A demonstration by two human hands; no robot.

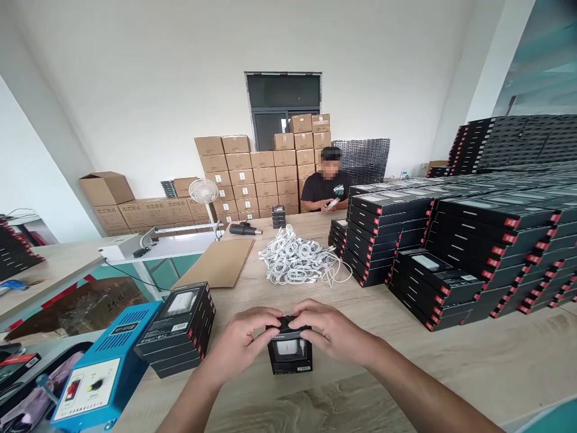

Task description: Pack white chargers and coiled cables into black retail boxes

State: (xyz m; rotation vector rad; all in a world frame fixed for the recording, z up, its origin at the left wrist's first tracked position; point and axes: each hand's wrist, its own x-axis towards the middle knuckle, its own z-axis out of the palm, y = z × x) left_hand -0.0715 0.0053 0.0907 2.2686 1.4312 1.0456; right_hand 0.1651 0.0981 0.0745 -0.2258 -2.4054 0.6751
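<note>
A small black box (291, 355) with a picture of a white charger on its front stands upright on the wooden table before me. My left hand (246, 337) grips its top from the left, thumb and fingers pinched at the upper edge. From the right, my right hand (331, 331) holds the same top edge, thumb toward the front. Fingers cover most of the box's top, so I cannot tell whether its flap is closed. Behind it lies a heap of coiled white cables (295, 258).
Stacked black boxes (387, 228) fill the right side. At left are a short black box stack (180, 328), a blue machine (108, 361) and a cardboard sheet (219, 263). A heat gun (243, 228) lies farther back. Across the table sits a person (327, 186) holding a small item.
</note>
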